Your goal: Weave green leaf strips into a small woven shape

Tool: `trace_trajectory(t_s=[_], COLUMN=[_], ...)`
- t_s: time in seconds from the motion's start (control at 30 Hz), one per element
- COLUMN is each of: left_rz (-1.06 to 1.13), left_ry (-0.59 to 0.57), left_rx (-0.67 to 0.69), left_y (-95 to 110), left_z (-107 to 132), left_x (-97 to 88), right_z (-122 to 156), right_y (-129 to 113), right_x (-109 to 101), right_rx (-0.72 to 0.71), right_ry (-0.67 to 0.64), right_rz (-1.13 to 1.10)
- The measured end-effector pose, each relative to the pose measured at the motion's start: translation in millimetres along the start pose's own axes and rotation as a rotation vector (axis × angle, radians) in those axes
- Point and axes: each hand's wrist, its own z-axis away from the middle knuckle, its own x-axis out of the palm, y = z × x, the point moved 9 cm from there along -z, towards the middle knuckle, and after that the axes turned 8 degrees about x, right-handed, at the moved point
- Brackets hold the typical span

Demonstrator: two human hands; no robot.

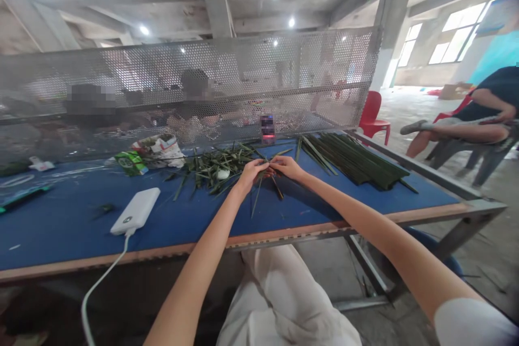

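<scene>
Both hands meet above the blue tabletop, fingertips close together. My left hand pinches green leaf strips, whose thin ends stick out below and to the sides. From the other side my right hand is closed on the same strips. Fingers cover the part where the strips cross, so its form is hidden. Just left of my hands lies a loose pile of cut green leaf pieces, with a small white roundish thing at its front. Long dark green leaf strips lie in a bundle to the right.
A white power bank with a cable lies at left. Behind it are a green packet and a crumpled wrapper. A perforated metal screen borders the back; people sit beyond it. Another person sits at right near a red chair.
</scene>
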Motion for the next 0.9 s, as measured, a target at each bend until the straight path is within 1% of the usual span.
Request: trace_trajectory(t_s=[0.17,0.3,0.4,0.53,0.63,0.8,0.9], left_rz=[-0.061,-0.055,-0.063,-0.085,-0.076,-0.063,-0.059], left_ry=[0.086,0.079,0.088,0.101,0.111,0.104,0.074], left_rx=[0.023,0.061,0.067,0.035,0.003,-0.008,-0.016], left_y=[1,5,6,5,6,10,8], left_z=[-2,-5,-5,-4,-2,1,1], left_x=[-6.9,-7.6,-11.0,-15.4,-16.3,-13.5,-11.3], right_z=[-3,-5,-3,4,8,4,0], right_y=[4,6,6,7,9,21,33], right_x=[3,2,4,9,8,10,7], right_rx=[0.031,0.042,0.058,0.145,0.209,0.264,0.294], right_ry=[-0.016,-0.017,-0.05,-0.138,-0.163,-0.233,-0.205], right_rz=[-0.017,-0.054,-0.086,-0.132,-0.198,-0.26,-0.258])
